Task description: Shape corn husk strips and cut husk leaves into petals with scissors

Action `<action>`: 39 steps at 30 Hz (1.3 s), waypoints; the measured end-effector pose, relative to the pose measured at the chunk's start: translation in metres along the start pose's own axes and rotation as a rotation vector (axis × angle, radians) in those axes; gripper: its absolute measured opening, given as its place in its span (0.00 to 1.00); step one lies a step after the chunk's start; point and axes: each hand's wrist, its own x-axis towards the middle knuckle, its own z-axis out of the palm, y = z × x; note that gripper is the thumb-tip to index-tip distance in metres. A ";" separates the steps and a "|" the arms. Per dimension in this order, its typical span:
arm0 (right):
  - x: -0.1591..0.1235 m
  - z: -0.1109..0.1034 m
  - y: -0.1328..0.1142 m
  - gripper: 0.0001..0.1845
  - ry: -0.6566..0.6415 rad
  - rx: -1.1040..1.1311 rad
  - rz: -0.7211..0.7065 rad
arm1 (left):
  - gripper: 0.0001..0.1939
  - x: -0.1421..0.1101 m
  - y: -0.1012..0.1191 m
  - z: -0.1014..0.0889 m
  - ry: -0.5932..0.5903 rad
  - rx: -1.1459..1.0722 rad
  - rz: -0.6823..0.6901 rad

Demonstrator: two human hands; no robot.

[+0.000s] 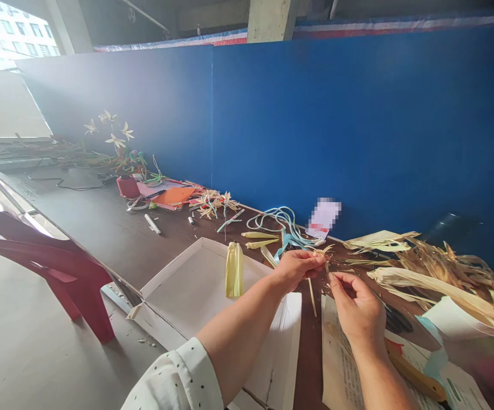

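Observation:
Pale dried-husk petals [324, 250] stick up between my two hands and look like a small husk flower. My left hand [300, 269] pinches it at its base with thumb and fingers. Just below, my right hand [360, 307] is closed, its thumb and forefinger on the lower end. A thin wooden stick [312, 297] shows beneath my left hand; whether it is held or lies on the table I cannot tell. Blue ribbon [292, 239] and yellowish husk pieces [260, 239] lie beyond my left wrist. Printed paper [336, 353] is under my right hand.
An open white box [178, 285] with a yellow husk strip [234, 270] sits left. Dried corn husks [452, 267], a white tub [462, 319] and a wooden-handled tool [418, 370] lie right. Finished-looking husk flowers [116, 136] stand far left. A red chair [71, 273] adjoins the table.

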 end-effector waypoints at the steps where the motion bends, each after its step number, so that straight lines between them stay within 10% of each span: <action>1: 0.000 0.000 0.000 0.22 0.006 0.001 -0.002 | 0.27 0.000 0.000 0.000 -0.001 0.001 -0.002; 39: 0.000 -0.003 -0.001 0.22 0.034 0.012 -0.025 | 0.28 0.001 -0.002 -0.002 -0.051 0.066 0.016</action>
